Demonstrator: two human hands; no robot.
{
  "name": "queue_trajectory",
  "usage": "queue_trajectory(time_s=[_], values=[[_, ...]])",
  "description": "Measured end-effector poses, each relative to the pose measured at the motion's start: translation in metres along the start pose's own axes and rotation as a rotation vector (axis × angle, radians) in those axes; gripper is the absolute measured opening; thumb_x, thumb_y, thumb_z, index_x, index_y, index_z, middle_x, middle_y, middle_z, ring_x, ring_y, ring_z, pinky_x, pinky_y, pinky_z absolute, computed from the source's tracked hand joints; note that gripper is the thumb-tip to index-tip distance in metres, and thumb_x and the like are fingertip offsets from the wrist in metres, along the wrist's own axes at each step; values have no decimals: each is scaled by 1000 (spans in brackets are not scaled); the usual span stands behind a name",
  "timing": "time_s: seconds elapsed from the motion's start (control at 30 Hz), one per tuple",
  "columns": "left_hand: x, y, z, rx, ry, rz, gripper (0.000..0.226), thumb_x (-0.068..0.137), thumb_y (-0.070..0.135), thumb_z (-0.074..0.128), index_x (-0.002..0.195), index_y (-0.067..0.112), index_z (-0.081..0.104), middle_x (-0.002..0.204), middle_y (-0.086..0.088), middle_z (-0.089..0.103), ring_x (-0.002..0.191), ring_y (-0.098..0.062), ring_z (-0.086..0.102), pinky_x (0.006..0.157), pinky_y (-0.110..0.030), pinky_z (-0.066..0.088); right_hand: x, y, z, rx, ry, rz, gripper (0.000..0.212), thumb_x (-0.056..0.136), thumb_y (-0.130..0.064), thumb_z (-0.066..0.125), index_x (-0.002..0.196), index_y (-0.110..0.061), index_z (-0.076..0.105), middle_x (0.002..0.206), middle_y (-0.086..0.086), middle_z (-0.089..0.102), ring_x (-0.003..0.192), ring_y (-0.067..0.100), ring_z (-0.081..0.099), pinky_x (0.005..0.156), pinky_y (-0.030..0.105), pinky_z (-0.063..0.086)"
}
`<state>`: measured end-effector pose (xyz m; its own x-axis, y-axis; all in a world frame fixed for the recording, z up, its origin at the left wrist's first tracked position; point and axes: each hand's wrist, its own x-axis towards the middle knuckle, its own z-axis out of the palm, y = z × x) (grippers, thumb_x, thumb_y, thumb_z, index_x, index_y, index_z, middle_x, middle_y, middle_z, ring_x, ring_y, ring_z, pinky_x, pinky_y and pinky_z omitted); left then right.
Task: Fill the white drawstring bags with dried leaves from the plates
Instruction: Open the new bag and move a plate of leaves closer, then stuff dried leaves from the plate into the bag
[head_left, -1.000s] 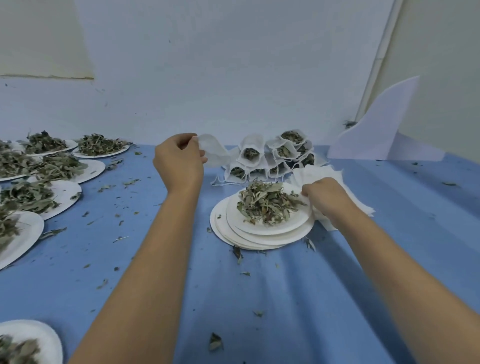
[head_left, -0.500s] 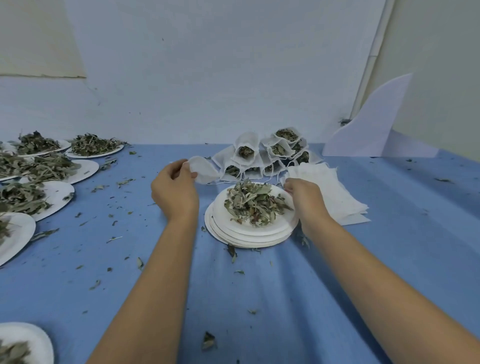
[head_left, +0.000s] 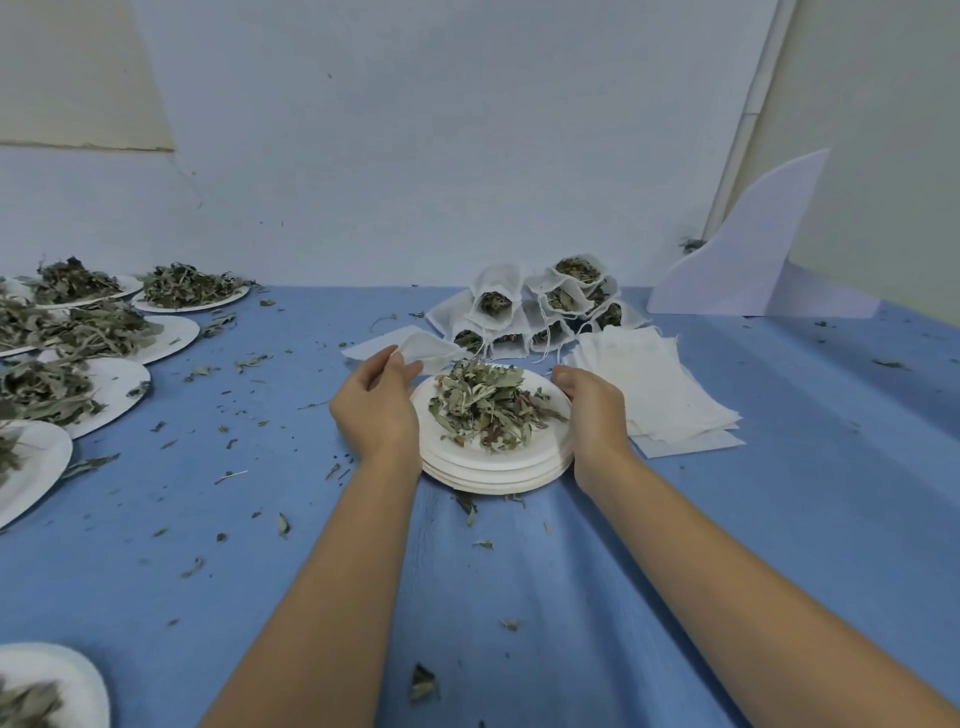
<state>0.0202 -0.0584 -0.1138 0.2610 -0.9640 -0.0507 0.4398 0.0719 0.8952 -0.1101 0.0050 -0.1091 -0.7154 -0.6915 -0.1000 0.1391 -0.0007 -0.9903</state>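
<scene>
A stack of white paper plates (head_left: 488, 470) sits mid-table with a heap of dried leaves (head_left: 485, 402) on the top plate. My left hand (head_left: 376, 408) is at the stack's left edge and pinches an empty white drawstring bag (head_left: 428, 351) between thumb and fingers. My right hand (head_left: 592, 408) grips the right rim of the plates, fingers curled over the edge. Behind the plates lies a pile of filled bags (head_left: 540, 306) with leaves showing at their mouths. A stack of flat empty bags (head_left: 657, 387) lies just right of my right hand.
Several more plates of dried leaves (head_left: 78, 364) line the table's left side, and one plate (head_left: 47, 686) is at the near left corner. Leaf crumbs are scattered over the blue tablecloth (head_left: 234, 519). A white folded sheet (head_left: 748, 260) leans at the back right against the wall.
Both hands came down and toward me. The left hand brought the empty bag from up by the filled pile to the plate's left edge. The right hand moved from the flat bags onto the plate rim.
</scene>
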Motion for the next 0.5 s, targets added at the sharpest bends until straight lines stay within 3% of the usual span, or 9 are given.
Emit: queue_trajectory(time_s=[0.07,0.17,0.27,0.33,0.4,0.5], values=[[0,1,-3,14,10,22,13,93,8,59,103,7,66,82,-4,71,71,-2,68,83,-29,56,0,1,1,-24,-21,-27,18,89,-20,52,100,-15,65,96,0,64,93,20,59,86,36,46],[1,7,-6,52,22,102,11,93,9,59,101,9,66,79,3,70,78,-7,69,85,-26,54,-5,0,3,-145,-12,-168,12,95,-23,46,97,-24,57,82,-15,54,75,-2,49,64,18,35],[0,22,-1,88,23,228,7,91,11,61,93,16,66,69,16,66,80,-7,69,86,-26,54,-11,-8,7,-224,-32,-402,21,96,-24,48,114,-22,58,101,-15,57,88,-4,51,72,10,36],[-4,33,4,109,8,308,6,91,14,62,91,18,67,69,16,67,81,-8,70,85,-25,54,-20,-20,16,-229,-64,-583,17,93,-20,55,108,-21,62,103,-11,61,90,-2,55,73,6,41],[-9,40,9,145,-25,378,6,90,15,63,92,17,69,74,10,69,81,-7,69,80,-21,53,-30,-34,27,-255,-128,-759,12,90,-15,59,98,-20,67,95,-9,64,88,3,57,75,10,44],[-18,48,13,214,-89,459,9,89,15,62,87,20,69,77,2,71,73,-1,65,69,-10,48,-37,-49,40,-482,-178,-1016,15,91,-15,59,100,-17,72,93,-9,66,95,9,54,80,19,42]])
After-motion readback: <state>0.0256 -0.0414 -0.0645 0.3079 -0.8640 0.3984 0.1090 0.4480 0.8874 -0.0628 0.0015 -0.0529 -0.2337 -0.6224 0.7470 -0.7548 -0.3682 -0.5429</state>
